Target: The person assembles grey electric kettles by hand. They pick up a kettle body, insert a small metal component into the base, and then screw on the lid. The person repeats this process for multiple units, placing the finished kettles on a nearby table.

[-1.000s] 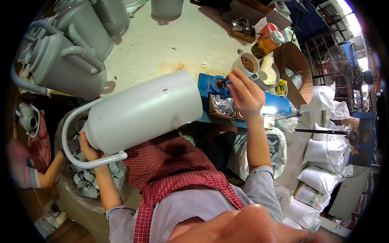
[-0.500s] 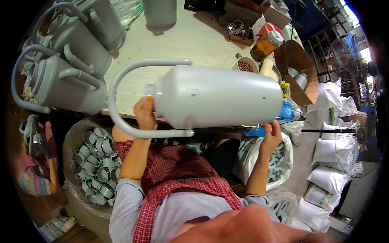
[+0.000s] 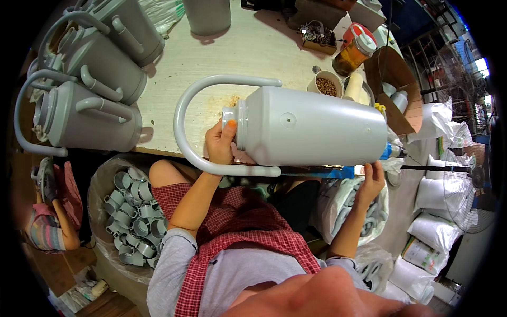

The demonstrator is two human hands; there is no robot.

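Note:
A large grey plastic jug body (image 3: 322,129) lies on its side across the front of the table, its neck to the left. Small holes show along its upward face. A grey U-shaped carrying handle (image 3: 182,119) curves around the neck end, its tips above and below the body. My left hand (image 3: 221,141) is closed around the neck, thumb on top. My right hand (image 3: 373,178) pinches the lower edge of the base with its fingertips. Close to the base is a blue power screwdriver (image 3: 392,151), partly hidden behind the jug.
Assembled grey jugs (image 3: 90,121) stand at the table's left. A cup of small screws (image 3: 326,84), a box of metal parts (image 3: 318,38) and a drink jar (image 3: 353,55) sit behind. Sacks of grey rings (image 3: 127,216) and grey handles (image 3: 351,211) flank my legs. Another person (image 3: 47,222) is far left.
Both hands have shifted the jug and its carrying handle to the right, bringing the base close to the screwdriver. My grip on it looks the same.

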